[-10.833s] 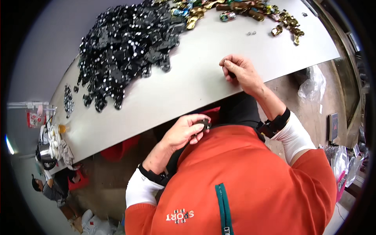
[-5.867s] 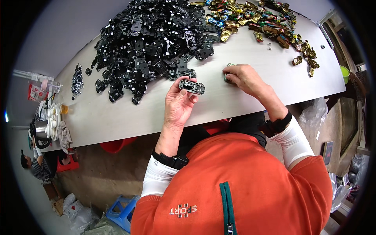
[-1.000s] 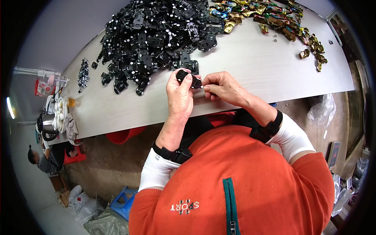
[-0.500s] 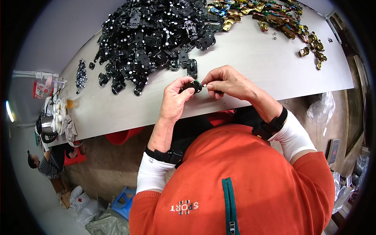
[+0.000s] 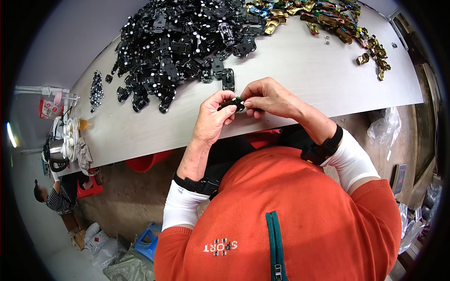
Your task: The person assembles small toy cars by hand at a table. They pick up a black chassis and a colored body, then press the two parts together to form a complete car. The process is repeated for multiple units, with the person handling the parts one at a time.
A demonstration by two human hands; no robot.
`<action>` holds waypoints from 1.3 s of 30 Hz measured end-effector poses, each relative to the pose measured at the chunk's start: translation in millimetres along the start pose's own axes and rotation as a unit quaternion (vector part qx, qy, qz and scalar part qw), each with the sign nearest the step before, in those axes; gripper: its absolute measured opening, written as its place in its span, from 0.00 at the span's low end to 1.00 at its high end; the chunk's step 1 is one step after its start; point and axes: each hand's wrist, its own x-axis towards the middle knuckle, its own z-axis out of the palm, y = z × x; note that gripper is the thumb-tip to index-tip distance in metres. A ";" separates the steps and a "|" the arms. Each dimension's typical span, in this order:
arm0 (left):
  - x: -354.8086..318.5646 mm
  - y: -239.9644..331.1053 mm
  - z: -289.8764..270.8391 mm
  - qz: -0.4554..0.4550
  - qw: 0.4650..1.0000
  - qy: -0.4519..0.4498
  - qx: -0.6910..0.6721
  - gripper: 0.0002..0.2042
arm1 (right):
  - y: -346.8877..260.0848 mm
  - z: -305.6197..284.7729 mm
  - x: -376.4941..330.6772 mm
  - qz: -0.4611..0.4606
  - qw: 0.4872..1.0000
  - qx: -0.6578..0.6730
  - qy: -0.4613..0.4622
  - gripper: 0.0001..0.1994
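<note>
My left hand [image 5: 212,117] is closed round a black toy car chassis [image 5: 233,105], thumb on top and fingers beneath, just above the table's near edge. A bit of green shows at the chassis's far side. From the right, my right hand [image 5: 262,99] pinches at the chassis's right end, where a small white piece shows by the fingertips. The fingers partly hide that piece. Just beyond my hands lies another black chassis [image 5: 228,79], at the front of a large heap of black toy car chassis [image 5: 183,47].
Gold and coloured toy car bodies [image 5: 344,35] lie at the far right of the table [image 5: 300,70]. A small pile of wheel-like parts [image 5: 96,91] is at the left. A kettle [image 5: 57,152] stands at the left end. Another person [image 5: 58,199] is at the far left.
My right fingertips have moved slightly left, bringing the small white piece from just beside the chassis up to its right end. My left hand keeps its hold, with the chassis turned a little.
</note>
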 end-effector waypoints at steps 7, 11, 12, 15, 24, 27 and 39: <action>-5.1 0.1 13.4 0.007 0.999 0.040 0.005 0.07 | 10.6 5.9 1.9 -0.083 0.982 -0.163 0.056 0.03; -5.3 -1.3 21.4 -0.003 0.996 0.082 0.034 0.07 | 19.2 9.9 -1.3 -0.178 0.915 -0.341 0.117 0.05; -4.9 -1.8 20.5 -0.012 0.996 0.081 0.025 0.06 | 19.5 7.1 -1.9 -0.128 0.957 -0.244 0.095 0.06; -1.7 -2.2 12.7 -0.038 0.998 0.039 -0.039 0.07 | 15.6 -1.6 -6.7 -0.018 0.999 0.001 0.032 0.08; -1.7 -5.1 19.0 -0.038 0.997 0.064 -0.021 0.06 | 11.4 3.2 -8.3 -0.009 0.981 -0.185 0.065 0.07; 0.7 -10.1 28.3 -0.023 0.995 0.096 -0.005 0.07 | 33.8 3.4 -1.9 -0.189 0.857 -0.456 0.143 0.07; -36.3 -110.4 1.4 -0.282 0.942 -0.094 0.156 0.09 | 7.5 -58.9 -53.5 -0.039 0.979 -0.034 0.198 0.07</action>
